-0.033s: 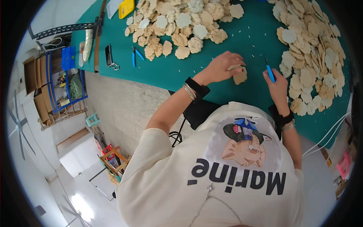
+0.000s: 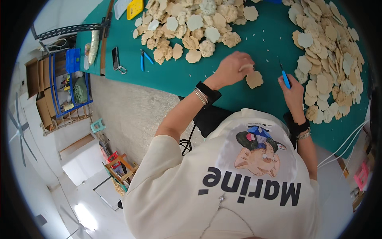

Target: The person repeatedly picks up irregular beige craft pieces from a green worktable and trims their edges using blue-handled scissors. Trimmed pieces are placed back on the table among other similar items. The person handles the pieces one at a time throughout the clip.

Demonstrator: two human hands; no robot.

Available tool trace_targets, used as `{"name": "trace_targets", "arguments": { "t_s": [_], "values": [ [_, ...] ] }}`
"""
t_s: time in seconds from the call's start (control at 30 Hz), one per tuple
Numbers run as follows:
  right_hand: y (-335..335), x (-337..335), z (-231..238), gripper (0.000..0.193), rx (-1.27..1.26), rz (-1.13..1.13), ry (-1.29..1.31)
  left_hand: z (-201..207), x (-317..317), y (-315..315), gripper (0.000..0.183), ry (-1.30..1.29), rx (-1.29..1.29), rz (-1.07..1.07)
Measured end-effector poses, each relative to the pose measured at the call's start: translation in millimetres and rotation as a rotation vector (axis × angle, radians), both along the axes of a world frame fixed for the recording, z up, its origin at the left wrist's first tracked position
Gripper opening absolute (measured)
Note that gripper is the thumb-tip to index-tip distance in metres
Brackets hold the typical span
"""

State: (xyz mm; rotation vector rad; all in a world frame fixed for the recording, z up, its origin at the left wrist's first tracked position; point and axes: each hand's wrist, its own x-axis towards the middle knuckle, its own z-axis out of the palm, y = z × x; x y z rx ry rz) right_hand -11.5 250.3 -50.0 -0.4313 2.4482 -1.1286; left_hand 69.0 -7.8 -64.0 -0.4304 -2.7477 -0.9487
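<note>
My left hand [image 2: 235,67] is curled over the green tabletop, its fingers blurred by motion. A pale edge shows between those fingers, but what it belongs to is unclear. Just beside the fingertips, a flat beige piece with a scalloped outline [image 2: 254,79] lies on the table. Blue-handled nippers [image 2: 285,79] are in the grip of my right hand [image 2: 293,91], their thin dark tip pointing away from me. Close to the right hand rises a big heap of similar scalloped pieces [image 2: 324,59].
Another heap of scalloped pieces [image 2: 195,24] covers the far middle of the green table [image 2: 159,81]. Blue-handled pliers [image 2: 145,59] and a phone [image 2: 115,58] lie left of it. A yellow tray [image 2: 135,8] stands at the far left. Small white scraps dot the tabletop.
My left hand has shifted slightly up and left, off the beige piece, which now shows whole on the table. The right hand and nippers have hardly moved.
</note>
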Motion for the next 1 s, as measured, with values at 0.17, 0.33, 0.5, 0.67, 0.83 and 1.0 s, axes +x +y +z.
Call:
{"name": "trace_targets", "arguments": {
  "t_s": [0.17,0.33,0.5,0.67,0.83,1.0],
  "values": [
    [1,4,0,0.026,0.008,0.015,-0.016,3,-17,-11,0.052,-0.233,-0.427,0.650],
    [-2,12,-9,0.029,-0.020,0.026,0.036,0,-32,-2,0.051,-0.406,-0.355,0.788],
    [0,17,-13,0.031,-0.014,0.026,0.037,-21,-27,3,0.046,-0.209,-0.132,0.699],
    [-5,16,-13,0.033,-0.030,0.075,0.073,-31,-20,10,0.038,-0.211,0.224,0.760],
    [-7,14,-3,0.033,-0.012,0.142,0.091,-12,-12,4,0.042,-0.379,0.569,0.672],
    [-12,6,6,0.033,-0.024,0.169,0.146,6,9,2,0.048,-0.397,1.192,0.508]
  ]
}}
